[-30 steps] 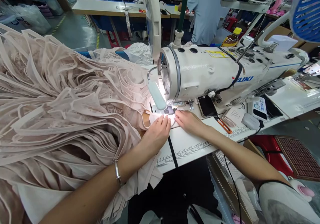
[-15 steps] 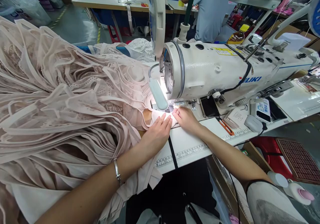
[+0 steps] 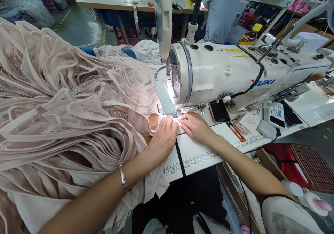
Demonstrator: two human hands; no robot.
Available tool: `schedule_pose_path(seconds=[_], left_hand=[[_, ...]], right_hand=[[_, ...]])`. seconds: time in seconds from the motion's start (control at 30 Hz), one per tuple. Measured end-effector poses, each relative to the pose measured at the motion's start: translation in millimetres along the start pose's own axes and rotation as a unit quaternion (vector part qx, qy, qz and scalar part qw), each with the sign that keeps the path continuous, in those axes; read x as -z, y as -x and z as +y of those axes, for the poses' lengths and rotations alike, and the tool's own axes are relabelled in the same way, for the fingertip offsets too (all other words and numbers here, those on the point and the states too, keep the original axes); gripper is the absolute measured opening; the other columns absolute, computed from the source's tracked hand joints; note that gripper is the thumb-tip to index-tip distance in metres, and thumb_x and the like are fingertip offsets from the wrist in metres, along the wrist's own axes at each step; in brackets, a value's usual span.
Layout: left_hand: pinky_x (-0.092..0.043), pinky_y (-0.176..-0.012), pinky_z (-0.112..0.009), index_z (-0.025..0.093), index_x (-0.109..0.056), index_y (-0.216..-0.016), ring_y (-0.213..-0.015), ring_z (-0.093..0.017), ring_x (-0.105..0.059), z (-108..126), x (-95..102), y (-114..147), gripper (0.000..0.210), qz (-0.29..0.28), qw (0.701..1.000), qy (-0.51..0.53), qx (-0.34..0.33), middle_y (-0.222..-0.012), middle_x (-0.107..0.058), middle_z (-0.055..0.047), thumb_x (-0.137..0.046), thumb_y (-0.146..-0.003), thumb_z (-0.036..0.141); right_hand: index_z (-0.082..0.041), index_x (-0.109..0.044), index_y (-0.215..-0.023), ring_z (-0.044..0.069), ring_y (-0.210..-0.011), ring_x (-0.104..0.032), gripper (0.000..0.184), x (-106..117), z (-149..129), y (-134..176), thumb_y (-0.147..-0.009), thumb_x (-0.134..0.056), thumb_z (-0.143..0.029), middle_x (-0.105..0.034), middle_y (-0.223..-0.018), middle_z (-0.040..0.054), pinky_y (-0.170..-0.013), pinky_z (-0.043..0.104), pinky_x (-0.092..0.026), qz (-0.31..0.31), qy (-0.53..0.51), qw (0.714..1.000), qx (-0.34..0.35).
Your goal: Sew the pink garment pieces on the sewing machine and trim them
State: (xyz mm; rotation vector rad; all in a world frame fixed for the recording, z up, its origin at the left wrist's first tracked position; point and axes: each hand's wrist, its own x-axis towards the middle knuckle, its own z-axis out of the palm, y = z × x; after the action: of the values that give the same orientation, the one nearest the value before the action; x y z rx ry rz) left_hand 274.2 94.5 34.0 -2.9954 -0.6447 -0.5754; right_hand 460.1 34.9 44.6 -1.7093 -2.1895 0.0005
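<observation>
The fingertips of my left hand (image 3: pixel 165 133) are bent and closed on the near edge of a pale pink garment (image 3: pixel 180 129) at the needle area. From the other side, my right hand (image 3: pixel 194 127) pinches the same cloth with thumb and fingers, close to the left fingertips. Just beyond both hands is the head of a white sewing machine (image 3: pixel 214 72), its lamp lighting the cloth. A pale green guard (image 3: pixel 165 99) partly covers the needle and presser foot. Straps and lace of the garment run left into a large pink heap (image 3: pixel 86 102).
Right of my hands lie a dark phone (image 3: pixel 219 111), an orange-handled cutter (image 3: pixel 237 132), a stack of paper tags (image 3: pixel 247 122) and a grey case (image 3: pixel 266 129). A ruler strip (image 3: pixel 200 157) lines the table's front edge. Behind the machine, a person in blue (image 3: pixel 221 15) sits working.
My right fingers have drawn in toward the left ones and bent more on the cloth. The left fingers have curled and shifted slightly. The view has turned a little.
</observation>
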Motion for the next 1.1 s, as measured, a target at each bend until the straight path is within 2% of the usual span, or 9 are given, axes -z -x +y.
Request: schedule_pose_path(seconds=[0.07,0.13,0.2,0.3,0.37,0.5,0.7,1.1], left_hand=[[-0.053,-0.084,-0.038,0.007,-0.063,-0.099,-0.092,-0.025,-0.063,3,2.9,-2,0.026,-0.013,1.000,-0.017,0.004,-0.097,-0.066,-0.015,-0.038,-0.095,0.001],[-0.053,-0.074,-0.036,0.008,-0.064,-0.093,-0.081,-0.023,-0.062,7,3.2,-4,0.027,-0.026,0.999,-0.028,-0.018,-0.088,-0.066,-0.012,-0.038,-0.095,0.001],[-0.054,-0.079,-0.038,0.006,-0.066,-0.099,-0.089,-0.025,-0.065,10,0.8,-7,0.029,-0.020,0.998,-0.044,-0.039,-0.096,-0.070,-0.015,-0.038,-0.095,0.001],[-0.050,-0.100,-0.045,-0.002,-0.063,-0.119,-0.116,-0.030,-0.063,12,-5.1,-9,0.036,-0.006,0.996,-0.063,-0.058,-0.120,-0.068,-0.023,-0.036,-0.095,0.000],[-0.045,-0.108,-0.046,-0.005,-0.059,-0.127,-0.125,-0.031,-0.060,12,-8.0,-10,0.041,-0.022,0.996,-0.064,-0.063,-0.129,-0.065,-0.025,-0.035,-0.094,-0.001],[-0.045,-0.110,-0.043,-0.004,-0.058,-0.131,-0.128,-0.029,-0.059,11,-9.5,-12,0.044,-0.055,0.994,-0.078,-0.060,-0.132,-0.064,-0.025,-0.035,-0.093,-0.003],[-0.048,-0.108,-0.042,-0.002,-0.058,-0.129,-0.125,-0.028,-0.062,8,-5.1,-14,0.042,-0.046,0.992,-0.088,-0.074,-0.130,-0.065,-0.023,-0.034,-0.095,-0.001],[-0.049,-0.108,-0.043,-0.005,-0.059,-0.128,-0.122,-0.029,-0.064,0,-11.9,-12,0.041,-0.020,0.991,-0.099,-0.086,-0.128,-0.067,-0.024,-0.036,-0.094,-0.002]], right_hand=[[-0.013,-0.070,-0.106,0.027,-0.100,-0.062,0.031,-1,-5,-1,-0.101,-0.039,-0.014,-0.071,-0.104,0.0127,-0.091,0.044,-0.051,-0.008,0.072,0.997,0.018],[-0.013,-0.069,-0.107,0.025,-0.105,-0.063,0.036,-2,-7,-2,-0.099,-0.034,-0.006,-0.071,-0.108,0.0129,-0.099,0.044,-0.049,-0.019,0.105,0.994,0.037],[-0.013,-0.068,-0.113,0.024,-0.114,-0.062,0.038,-2,-4,-4,-0.099,-0.033,-0.004,-0.070,-0.118,0.0134,-0.102,0.042,-0.049,-0.036,0.107,0.993,0.042],[-0.016,-0.064,-0.128,0.024,-0.120,-0.061,0.041,2,8,-8,-0.097,-0.038,-0.006,-0.065,-0.134,0.0105,-0.091,0.039,-0.056,-0.081,0.077,0.994,0.004],[-0.021,-0.062,-0.133,0.023,-0.120,-0.062,0.046,5,16,-10,-0.095,-0.040,-0.007,-0.063,-0.139,0.0064,-0.087,0.036,-0.057,-0.106,0.046,0.993,-0.027],[-0.023,-0.063,-0.134,0.021,-0.125,-0.060,0.054,7,26,-10,-0.091,-0.038,-0.004,-0.062,-0.142,0.0032,-0.098,0.036,-0.054,-0.117,-0.013,0.992,-0.047],[-0.028,-0.065,-0.132,0.020,-0.127,-0.060,0.063,4,27,-7,-0.084,-0.036,0.001,-0.061,-0.143,-0.0007,-0.109,0.042,-0.048,-0.108,-0.066,0.990,-0.059],[-0.025,-0.060,-0.139,0.025,-0.125,-0.059,0.053,10,12,-14,-0.095,-0.035,-0.012,-0.062,-0.140,0.0048,-0.110,0.045,-0.045,-0.130,-0.068,0.982,-0.117]])
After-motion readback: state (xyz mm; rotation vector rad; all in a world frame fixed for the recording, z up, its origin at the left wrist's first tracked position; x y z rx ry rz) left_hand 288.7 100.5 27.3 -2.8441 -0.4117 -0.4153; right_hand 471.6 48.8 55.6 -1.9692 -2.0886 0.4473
